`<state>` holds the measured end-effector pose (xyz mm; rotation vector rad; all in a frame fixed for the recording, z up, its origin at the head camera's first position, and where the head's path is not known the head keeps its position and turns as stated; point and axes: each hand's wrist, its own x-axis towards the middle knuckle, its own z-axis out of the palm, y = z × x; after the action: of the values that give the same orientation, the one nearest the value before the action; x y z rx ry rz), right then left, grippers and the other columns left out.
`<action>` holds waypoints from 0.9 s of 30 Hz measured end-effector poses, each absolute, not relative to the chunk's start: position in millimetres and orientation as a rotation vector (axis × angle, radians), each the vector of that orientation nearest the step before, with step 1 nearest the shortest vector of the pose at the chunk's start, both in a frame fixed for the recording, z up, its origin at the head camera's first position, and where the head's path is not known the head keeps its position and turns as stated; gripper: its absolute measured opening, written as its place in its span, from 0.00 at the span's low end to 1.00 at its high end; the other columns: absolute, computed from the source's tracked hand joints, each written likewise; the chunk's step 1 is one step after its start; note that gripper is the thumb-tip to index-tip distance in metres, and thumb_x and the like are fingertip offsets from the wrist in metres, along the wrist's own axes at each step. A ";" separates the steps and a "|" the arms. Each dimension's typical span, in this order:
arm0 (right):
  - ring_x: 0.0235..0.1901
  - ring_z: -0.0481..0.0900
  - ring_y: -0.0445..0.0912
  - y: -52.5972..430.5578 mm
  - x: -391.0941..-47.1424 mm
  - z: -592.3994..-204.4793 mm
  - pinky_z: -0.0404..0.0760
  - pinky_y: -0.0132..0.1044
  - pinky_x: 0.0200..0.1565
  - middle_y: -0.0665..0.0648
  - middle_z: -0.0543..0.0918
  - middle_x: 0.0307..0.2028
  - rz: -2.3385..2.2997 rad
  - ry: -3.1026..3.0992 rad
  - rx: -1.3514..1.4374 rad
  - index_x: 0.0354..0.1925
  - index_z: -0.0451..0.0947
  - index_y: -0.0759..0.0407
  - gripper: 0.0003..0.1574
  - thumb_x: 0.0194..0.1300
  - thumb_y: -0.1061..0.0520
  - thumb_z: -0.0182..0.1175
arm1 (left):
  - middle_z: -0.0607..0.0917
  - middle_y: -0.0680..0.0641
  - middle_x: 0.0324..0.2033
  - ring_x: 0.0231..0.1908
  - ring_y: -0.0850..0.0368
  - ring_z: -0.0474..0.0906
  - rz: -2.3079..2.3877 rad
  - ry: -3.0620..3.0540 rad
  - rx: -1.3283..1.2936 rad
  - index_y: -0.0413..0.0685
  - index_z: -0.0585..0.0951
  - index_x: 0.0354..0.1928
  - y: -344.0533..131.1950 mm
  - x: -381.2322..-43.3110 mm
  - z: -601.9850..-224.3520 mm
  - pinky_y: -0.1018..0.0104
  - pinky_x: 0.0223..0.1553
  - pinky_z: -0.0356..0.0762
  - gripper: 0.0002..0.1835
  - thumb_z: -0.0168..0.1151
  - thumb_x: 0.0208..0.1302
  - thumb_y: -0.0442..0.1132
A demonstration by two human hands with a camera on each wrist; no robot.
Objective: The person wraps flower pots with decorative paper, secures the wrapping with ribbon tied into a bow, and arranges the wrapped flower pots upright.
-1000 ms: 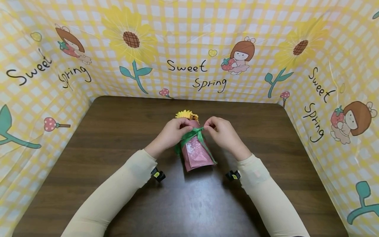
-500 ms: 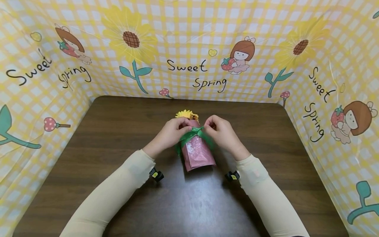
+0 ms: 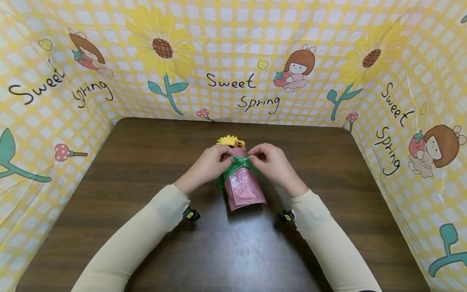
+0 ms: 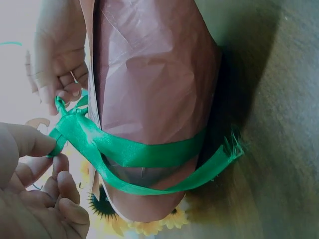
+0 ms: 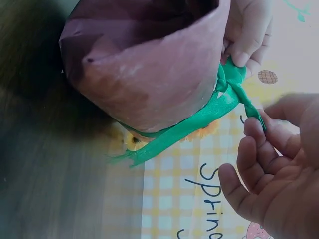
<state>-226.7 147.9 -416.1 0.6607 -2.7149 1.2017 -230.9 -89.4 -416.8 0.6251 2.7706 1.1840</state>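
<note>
A sunflower bouquet lies on the table in pink wrapping paper [image 3: 246,190], its yellow sunflowers [image 3: 230,140] at the far end. Around the paper runs a green ribbon [image 4: 149,154], knotted on the upper side, with a frayed tail. My left hand [image 3: 211,164] pinches a loop of the ribbon left of the knot between thumb and finger. On the other side, my right hand [image 3: 271,164] pinches a ribbon piece [image 5: 253,112] beside the knot. The wrapper's near end gapes open in the right wrist view. In the head view both hands partly cover the flowers and ribbon.
The dark wooden table [image 3: 310,243] extends around the bouquet. A yellow checked cloth [image 3: 233,40] with printed flowers and lettering walls the back and both sides. Black wrist cameras [image 3: 191,215] sit beneath the sleeves.
The ribbon tail that hung down the wrapper's right side a second ago no longer shows there. My right hand has shifted slightly left toward the knot; the bouquet stays in place.
</note>
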 end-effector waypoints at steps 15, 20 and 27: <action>0.32 0.75 0.47 152.1 -225.8 -417.0 0.75 0.40 0.34 0.53 0.80 0.35 1.276 -2.748 0.587 0.42 0.77 0.53 0.05 0.75 0.53 0.60 | 0.80 0.49 0.30 0.30 0.55 0.73 1.209 2.737 0.575 0.51 0.83 0.43 -96.2 -228.6 -414.3 0.63 0.30 0.73 0.04 0.61 0.73 0.41; 0.35 0.73 0.48 153.9 -226.6 -418.2 0.74 0.42 0.36 0.54 0.78 0.37 1.342 -2.735 0.527 0.44 0.74 0.55 0.05 0.77 0.54 0.57 | 0.79 0.49 0.30 0.30 0.55 0.73 1.181 2.760 0.595 0.52 0.82 0.42 -98.1 -227.5 -413.7 0.62 0.30 0.72 0.04 0.60 0.73 0.41; 0.38 0.78 0.50 155.2 -226.8 -418.0 0.78 0.43 0.40 0.53 0.82 0.39 1.362 -2.708 0.523 0.49 0.80 0.55 0.08 0.74 0.56 0.62 | 0.81 0.50 0.30 0.29 0.55 0.74 1.248 2.745 0.574 0.52 0.84 0.42 -100.4 -227.6 -415.3 0.62 0.30 0.74 0.04 0.60 0.73 0.41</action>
<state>-226.8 155.2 -418.0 0.5229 -2.7083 1.3623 -227.6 -100.4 -415.3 0.5741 2.7453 1.2476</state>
